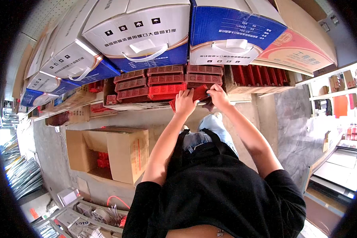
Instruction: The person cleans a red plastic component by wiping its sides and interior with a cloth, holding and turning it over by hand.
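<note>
Several red plastic strips with round marks lie in stacked rows on the shelf below the large boxes. My left hand is closed on the left end of a dark red piece at the front edge of these rows. At the right end of the same piece, my right hand has its fingers pinched together. A small blue-green spot shows at the right fingertips. Part of another red piece hangs just left of my left hand.
White and blue cartons stand above the rows. A carton with upright red pieces is to the right. An open cardboard box with red pieces sits on the floor at left. Shelves with goods are at lower left.
</note>
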Motion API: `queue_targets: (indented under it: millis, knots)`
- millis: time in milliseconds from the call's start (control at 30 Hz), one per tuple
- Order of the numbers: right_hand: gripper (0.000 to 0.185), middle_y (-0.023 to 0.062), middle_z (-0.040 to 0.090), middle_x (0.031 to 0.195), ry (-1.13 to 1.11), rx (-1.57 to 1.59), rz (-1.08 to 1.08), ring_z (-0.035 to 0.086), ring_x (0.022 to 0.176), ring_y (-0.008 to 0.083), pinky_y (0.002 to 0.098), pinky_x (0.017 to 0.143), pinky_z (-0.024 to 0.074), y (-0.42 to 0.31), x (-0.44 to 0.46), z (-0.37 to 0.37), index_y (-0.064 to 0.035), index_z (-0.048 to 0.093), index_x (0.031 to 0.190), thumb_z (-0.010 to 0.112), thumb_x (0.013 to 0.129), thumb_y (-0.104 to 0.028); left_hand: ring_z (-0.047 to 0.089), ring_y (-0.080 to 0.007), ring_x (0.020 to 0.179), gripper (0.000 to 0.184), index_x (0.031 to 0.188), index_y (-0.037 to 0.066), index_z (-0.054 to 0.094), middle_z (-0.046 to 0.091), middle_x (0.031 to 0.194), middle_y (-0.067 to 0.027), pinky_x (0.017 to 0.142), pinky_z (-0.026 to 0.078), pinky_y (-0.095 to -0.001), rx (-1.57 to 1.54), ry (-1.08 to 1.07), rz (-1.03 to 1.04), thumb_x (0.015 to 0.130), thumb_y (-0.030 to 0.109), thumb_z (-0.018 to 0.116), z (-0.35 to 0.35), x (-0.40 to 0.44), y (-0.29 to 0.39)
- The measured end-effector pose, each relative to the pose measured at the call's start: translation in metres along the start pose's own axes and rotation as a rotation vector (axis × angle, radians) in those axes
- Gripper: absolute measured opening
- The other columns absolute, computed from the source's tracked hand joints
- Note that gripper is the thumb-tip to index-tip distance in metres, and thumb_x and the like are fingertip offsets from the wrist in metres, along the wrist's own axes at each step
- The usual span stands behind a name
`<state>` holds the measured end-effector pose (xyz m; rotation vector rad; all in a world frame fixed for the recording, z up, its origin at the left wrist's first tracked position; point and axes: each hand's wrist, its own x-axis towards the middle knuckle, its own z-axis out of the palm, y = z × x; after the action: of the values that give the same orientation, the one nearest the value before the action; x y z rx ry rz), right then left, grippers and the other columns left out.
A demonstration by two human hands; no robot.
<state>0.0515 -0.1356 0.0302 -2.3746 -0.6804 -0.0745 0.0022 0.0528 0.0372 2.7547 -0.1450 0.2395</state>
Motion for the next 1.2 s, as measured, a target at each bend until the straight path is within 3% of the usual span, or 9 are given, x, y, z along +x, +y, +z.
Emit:
queue_targets:
  millis: [167, 367, 500, 600, 633, 800, 867, 967, 1200]
  knots:
    - [0.022, 0.0111, 0.054, 0.094, -0.117, 0.002, 0.053, 0.053, 0.097, 0.0282, 0.0369, 0.085, 0.045, -0.016, -0.001, 0.0, -0.0014, 0.067, 0.084, 0.051, 0.071, 0.005, 0.05, -0.0243, 0.103, 0.056, 0.116, 0.006, 0.058, 0.058, 0.108, -0.0056, 0.087, 0.04, -0.0386, 0.02, -0.014, 0.021, 0.067, 0.03, 0.073, -0.002, 0.006, 0.01]
    - [0.018, 0.0118, 0.054, 0.095, -0.147, 0.04, 0.053, 0.053, 0.098, 0.0285, 0.036, 0.084, 0.0448, -0.008, -0.005, -0.004, -0.0033, 0.068, 0.086, 0.055, 0.074, 0.001, 0.048, -0.0251, 0.108, 0.055, 0.118, 0.007, 0.057, 0.057, 0.114, -0.0072, 0.091, 0.039, -0.0396, 0.01, -0.102, -0.019, 0.07, 0.03, 0.071, -0.013, 0.01, 0.013]
    - [0.026, 0.0095, 0.054, 0.09, -0.064, -0.058, 0.052, 0.054, 0.092, 0.0274, 0.0352, 0.082, 0.0457, 0.02, -0.003, -0.008, -0.0069, 0.07, 0.089, 0.056, 0.071, 0.005, 0.048, -0.0255, 0.11, 0.055, 0.119, 0.006, 0.057, 0.057, 0.116, -0.0082, 0.094, 0.038, -0.0405, 0.002, -0.164, -0.042, 0.072, 0.03, 0.07, -0.017, 0.013, 0.014]
    - [0.024, 0.0099, 0.053, 0.084, -0.006, -0.11, 0.016, 0.055, 0.086, 0.0276, 0.0339, 0.075, 0.0462, 0.016, -0.004, 0.001, -0.0051, 0.069, 0.084, 0.057, 0.067, 0.007, 0.049, -0.0233, 0.104, 0.054, 0.116, 0.006, 0.058, 0.058, 0.109, -0.0064, 0.088, 0.039, -0.0376, 0.047, -0.079, -0.002, 0.069, 0.031, 0.072, -0.011, 0.011, 0.014]
    - [0.026, 0.0086, 0.054, 0.092, -0.099, -0.115, 0.123, 0.054, 0.094, 0.0265, 0.0353, 0.083, 0.0461, 0.01, -0.004, -0.001, -0.007, 0.07, 0.087, 0.056, 0.069, 0.006, 0.049, -0.0233, 0.104, 0.054, 0.115, 0.006, 0.059, 0.058, 0.109, -0.0062, 0.087, 0.039, -0.0376, 0.056, -0.07, -0.005, 0.069, 0.03, 0.072, -0.009, 0.011, 0.014]
    - [0.021, 0.0084, 0.054, 0.098, -0.185, -0.082, 0.124, 0.053, 0.099, 0.0265, 0.0355, 0.085, 0.0454, -0.011, -0.002, 0.009, -0.0052, 0.069, 0.085, 0.056, 0.069, 0.002, 0.049, -0.0233, 0.103, 0.053, 0.113, 0.006, 0.059, 0.058, 0.106, -0.0057, 0.087, 0.04, -0.0378, 0.042, -0.038, 0.018, 0.067, 0.028, 0.072, -0.007, 0.011, 0.015]
    - [0.024, 0.009, 0.054, 0.098, -0.163, -0.087, 0.146, 0.053, 0.1, 0.0268, 0.0355, 0.087, 0.0447, -0.019, -0.004, 0.006, -0.0071, 0.07, 0.087, 0.056, 0.07, 0.002, 0.049, -0.0233, 0.102, 0.053, 0.112, 0.006, 0.059, 0.058, 0.105, -0.0055, 0.086, 0.04, -0.0379, 0.036, -0.021, 0.026, 0.066, 0.027, 0.073, -0.007, 0.011, 0.016]
    - [0.022, 0.0112, 0.054, 0.084, -0.029, -0.046, 0.06, 0.055, 0.087, 0.0299, 0.0365, 0.077, 0.0452, -0.002, -0.007, 0.002, -0.0073, 0.071, 0.083, 0.059, 0.067, 0.001, 0.05, -0.0232, 0.101, 0.053, 0.112, 0.005, 0.059, 0.058, 0.105, -0.0054, 0.085, 0.04, -0.038, 0.031, -0.015, 0.052, 0.066, 0.026, 0.073, -0.011, 0.012, 0.018]
    - [0.024, 0.0125, 0.055, 0.085, 0.023, -0.05, 0.186, 0.056, 0.086, 0.0293, 0.035, 0.074, 0.0457, 0.024, -0.008, 0.011, -0.0055, 0.071, 0.083, 0.058, 0.067, 0.007, 0.049, -0.0231, 0.102, 0.052, 0.113, 0.005, 0.058, 0.058, 0.105, -0.0054, 0.085, 0.04, -0.0378, 0.038, -0.036, 0.054, 0.067, 0.027, 0.072, -0.01, 0.013, 0.018]
